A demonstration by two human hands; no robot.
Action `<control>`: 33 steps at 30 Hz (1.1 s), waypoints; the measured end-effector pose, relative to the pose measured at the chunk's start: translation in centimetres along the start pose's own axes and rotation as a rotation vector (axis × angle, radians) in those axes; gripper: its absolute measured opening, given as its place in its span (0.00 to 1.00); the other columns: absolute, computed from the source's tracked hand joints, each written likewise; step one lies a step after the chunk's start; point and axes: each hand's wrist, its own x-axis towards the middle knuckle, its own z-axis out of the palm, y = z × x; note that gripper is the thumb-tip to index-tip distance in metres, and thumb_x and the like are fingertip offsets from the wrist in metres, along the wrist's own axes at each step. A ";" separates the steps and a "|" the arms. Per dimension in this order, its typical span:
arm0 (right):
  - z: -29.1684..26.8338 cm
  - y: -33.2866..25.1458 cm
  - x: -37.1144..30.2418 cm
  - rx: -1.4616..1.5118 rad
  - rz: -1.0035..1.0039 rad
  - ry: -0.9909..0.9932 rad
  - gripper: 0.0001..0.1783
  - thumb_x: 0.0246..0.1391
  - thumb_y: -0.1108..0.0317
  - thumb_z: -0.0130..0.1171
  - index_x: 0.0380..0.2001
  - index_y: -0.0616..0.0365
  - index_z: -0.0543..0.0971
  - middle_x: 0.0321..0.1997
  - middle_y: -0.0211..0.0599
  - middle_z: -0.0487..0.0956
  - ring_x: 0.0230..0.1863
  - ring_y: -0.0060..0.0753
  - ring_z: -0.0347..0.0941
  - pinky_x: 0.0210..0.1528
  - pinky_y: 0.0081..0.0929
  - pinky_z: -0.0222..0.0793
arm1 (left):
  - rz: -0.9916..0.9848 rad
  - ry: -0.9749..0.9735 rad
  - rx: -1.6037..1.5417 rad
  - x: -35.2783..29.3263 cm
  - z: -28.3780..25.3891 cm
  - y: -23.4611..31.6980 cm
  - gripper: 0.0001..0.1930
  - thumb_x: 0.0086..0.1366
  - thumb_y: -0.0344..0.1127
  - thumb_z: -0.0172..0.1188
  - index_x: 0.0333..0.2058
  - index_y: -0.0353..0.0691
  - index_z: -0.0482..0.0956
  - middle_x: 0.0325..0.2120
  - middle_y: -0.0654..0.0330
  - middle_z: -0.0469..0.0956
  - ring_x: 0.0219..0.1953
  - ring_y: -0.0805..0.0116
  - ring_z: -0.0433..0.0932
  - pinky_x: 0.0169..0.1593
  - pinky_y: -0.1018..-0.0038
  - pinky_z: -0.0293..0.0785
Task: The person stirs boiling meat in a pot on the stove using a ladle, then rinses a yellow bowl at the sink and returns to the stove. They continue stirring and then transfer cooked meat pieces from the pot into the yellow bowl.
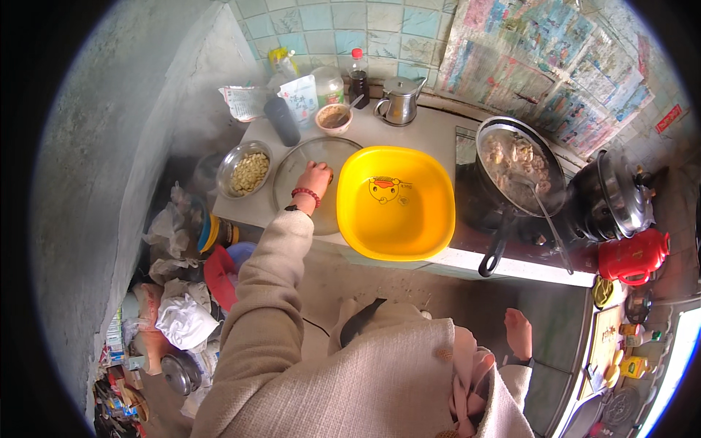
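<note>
My left hand (315, 180), with red beads at its wrist, is closed around the knob of a round glass pot lid (292, 165). The lid lies flat on the counter, its right side partly hidden by a yellow plastic basin (431, 212). Left of the lid, a metal bowl (222, 177) holds peeled garlic cloves (249, 174). My right hand (518, 333) hangs low in front of the counter, apart from everything; how its fingers are set does not show clearly. A black-handled frying pan (488, 124) holds steaming chunks of meat, with a metal spatula (549, 219) resting in it.
Behind the lid stand a dark cup (282, 123), a small bowl of brown paste (334, 130), a soy sauce bottle (358, 82) and a metal kettle (399, 104). A dark pot (610, 197) and a red kettle (634, 257) stand right of the pan. Bags (187, 320) crowd the left floor.
</note>
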 end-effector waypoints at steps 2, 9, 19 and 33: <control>0.4 -0.4 0.2 0.016 -0.007 -0.004 0.11 0.56 0.71 0.53 0.42 0.62 0.77 0.34 0.48 0.81 0.38 0.40 0.80 0.40 0.29 0.74 | 0.001 0.044 -0.024 -0.4 0.1 -1.1 0.07 0.58 0.29 0.53 0.33 0.40 0.80 0.39 0.60 0.76 0.46 0.56 0.71 0.49 0.67 0.71; 0.9 -1.1 0.9 -0.008 -0.021 -0.037 0.11 0.56 0.71 0.53 0.41 0.62 0.77 0.35 0.48 0.81 0.38 0.41 0.80 0.40 0.29 0.74 | -0.026 0.035 -0.104 -0.9 -0.1 -2.3 0.06 0.59 0.29 0.55 0.34 0.40 0.79 0.42 0.62 0.76 0.48 0.58 0.70 0.50 0.67 0.70; 0.2 -0.6 1.3 0.055 0.014 -0.038 0.11 0.56 0.71 0.53 0.42 0.61 0.77 0.35 0.47 0.81 0.37 0.41 0.80 0.39 0.29 0.74 | 0.014 0.161 -0.048 -1.0 0.9 -4.0 0.06 0.56 0.27 0.56 0.32 0.40 0.79 0.41 0.59 0.77 0.45 0.56 0.74 0.47 0.66 0.72; -8.1 -1.1 2.6 0.125 0.032 0.520 0.09 0.58 0.76 0.49 0.39 0.61 0.77 0.30 0.36 0.80 0.29 0.25 0.76 0.34 0.22 0.72 | -0.755 -0.038 -1.087 -9.2 -4.3 3.6 0.25 0.62 0.49 0.59 0.50 0.36 0.70 0.43 0.54 0.76 0.39 0.62 0.78 0.39 0.68 0.76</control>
